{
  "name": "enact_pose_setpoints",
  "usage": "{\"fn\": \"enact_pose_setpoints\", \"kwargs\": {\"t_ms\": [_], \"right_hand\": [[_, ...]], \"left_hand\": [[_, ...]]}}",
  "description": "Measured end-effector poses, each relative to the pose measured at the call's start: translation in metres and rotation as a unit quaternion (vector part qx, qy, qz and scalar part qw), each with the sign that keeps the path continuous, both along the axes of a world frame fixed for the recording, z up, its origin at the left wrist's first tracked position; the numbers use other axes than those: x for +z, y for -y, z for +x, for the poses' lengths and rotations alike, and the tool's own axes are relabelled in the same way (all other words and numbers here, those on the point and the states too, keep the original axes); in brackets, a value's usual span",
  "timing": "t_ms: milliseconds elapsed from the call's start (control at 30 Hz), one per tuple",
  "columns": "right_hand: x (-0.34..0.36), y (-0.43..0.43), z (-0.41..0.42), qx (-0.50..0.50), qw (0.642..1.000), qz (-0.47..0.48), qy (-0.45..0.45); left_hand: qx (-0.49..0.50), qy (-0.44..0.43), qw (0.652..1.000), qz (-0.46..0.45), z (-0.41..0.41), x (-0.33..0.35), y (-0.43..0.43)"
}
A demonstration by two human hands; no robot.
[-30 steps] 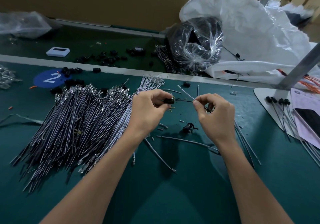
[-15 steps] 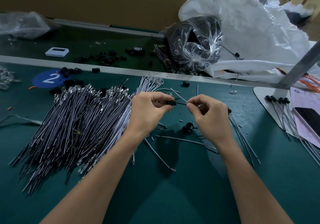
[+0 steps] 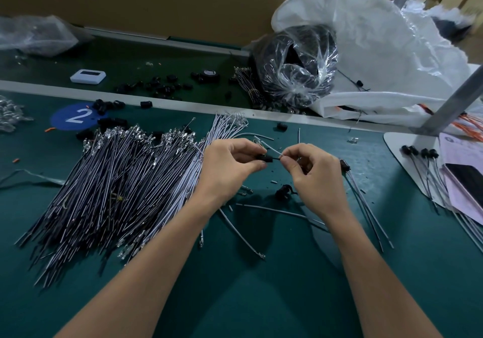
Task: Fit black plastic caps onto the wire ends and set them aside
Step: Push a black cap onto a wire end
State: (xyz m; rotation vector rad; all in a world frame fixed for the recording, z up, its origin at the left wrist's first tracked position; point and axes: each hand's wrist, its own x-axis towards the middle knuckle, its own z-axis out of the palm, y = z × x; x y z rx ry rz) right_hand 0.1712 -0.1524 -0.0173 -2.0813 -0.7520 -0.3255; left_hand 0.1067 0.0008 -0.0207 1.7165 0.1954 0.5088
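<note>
Above the counter (image 3: 261, 298), a black cap (image 3: 264, 157) is pinched by fingers of the left hand (image 3: 230, 165), and the wire (image 3: 269, 147) by the right hand (image 3: 313, 175). The wire, judged light and limp, is best held near its tip.

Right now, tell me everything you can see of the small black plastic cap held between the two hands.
The small black plastic cap is a short, matte piece, partly hidden by fingertips. The left hand pinches it between thumb and forefinger, above the green table mat. One end faces the right hand, which pinches a thin pale wire meeting it. Whether the wire is fully seated cannot be told.
</note>
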Motion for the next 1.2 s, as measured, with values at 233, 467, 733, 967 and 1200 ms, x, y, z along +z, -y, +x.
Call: {"fn": "enact_pose_setpoints", "kwargs": {"t_ms": [233,467,733,967,1200], "right_hand": [[-0.0014,-0.004,-0.0021,0.0,0.999,0.034,-0.038],[0.0035,-0.0036,-0.0037,0.017,0.992,0.106,-0.071],[0.0053,-0.005,-0.0064,0.027,0.986,0.14,-0.081],[0.0027,0.0034,0.0012,-0.014,0.996,0.066,-0.06],[-0.0003,0.0035,0.0023,-0.008,0.999,0.035,-0.029]], "left_hand": [[-0.024,0.012,0.997,-0.075,0.0006,-0.0012,0.0029],[-0.043,0.019,0.964,-0.26,0.0022,-0.0031,0.0037],[-0.071,0.013,0.922,-0.381,0.0023,-0.0022,0.0032],[-0.007,0.069,0.885,-0.461,0.0021,0.001,-0.0042],[0.025,0.07,0.873,-0.482,0.0026,0.0007,-0.0051]]}}
